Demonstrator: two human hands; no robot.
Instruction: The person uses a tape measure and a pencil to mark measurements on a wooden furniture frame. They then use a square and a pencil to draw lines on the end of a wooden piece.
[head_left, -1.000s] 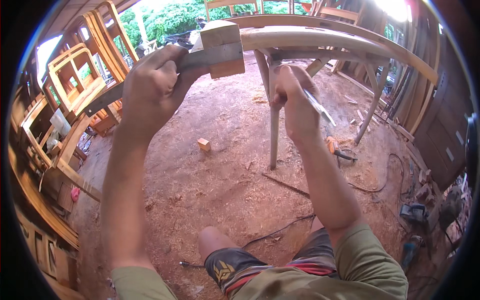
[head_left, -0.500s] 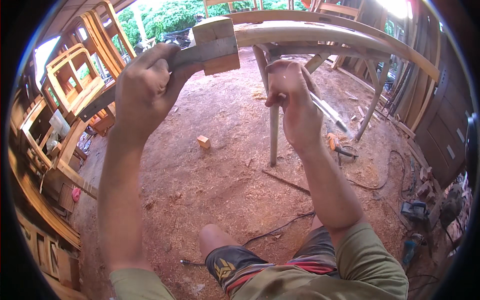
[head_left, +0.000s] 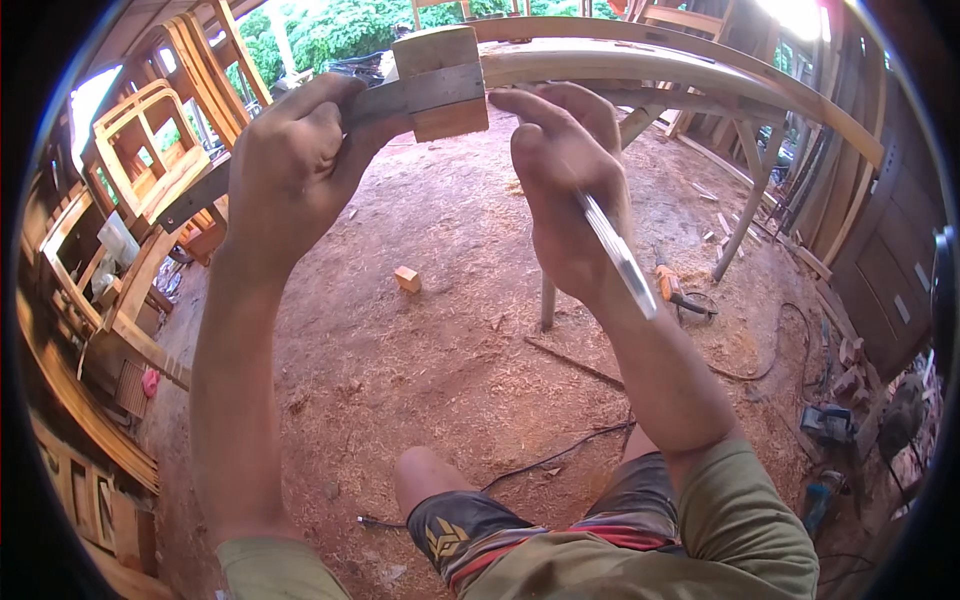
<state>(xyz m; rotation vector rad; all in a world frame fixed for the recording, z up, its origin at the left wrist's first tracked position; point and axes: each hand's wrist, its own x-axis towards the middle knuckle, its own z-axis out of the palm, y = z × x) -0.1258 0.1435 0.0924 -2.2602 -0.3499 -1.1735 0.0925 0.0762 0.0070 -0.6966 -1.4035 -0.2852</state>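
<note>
My left hand (head_left: 290, 165) is wrapped round a long, dark, flat bar (head_left: 195, 197), which reaches down left past the wrist. The bar's other end lies across the face of a pale wooden block (head_left: 437, 55), whose lower part shows beneath it. My right hand (head_left: 570, 165) is closed round a slim, silvery-white tool (head_left: 620, 255) that sticks out below the palm toward the forearm; its exact kind is unclear. The fingertips of this hand point left, close beside the block's right edge. Whether they touch it cannot be made out.
Behind the hands stands a wooden bench (head_left: 640, 68) with long curved timber on it. Wooden frames (head_left: 150, 140) fill the left side. An offcut block (head_left: 407, 279), an orange power tool (head_left: 668, 283) and cables (head_left: 560, 455) lie on the shaving-strewn floor. A dark panelled door (head_left: 890, 265) leans at right.
My right hand has moved up and left to the block, its fingers stretching toward it. The silvery tool has swung steeper. My left hand, bar and block have shifted slightly up.
</note>
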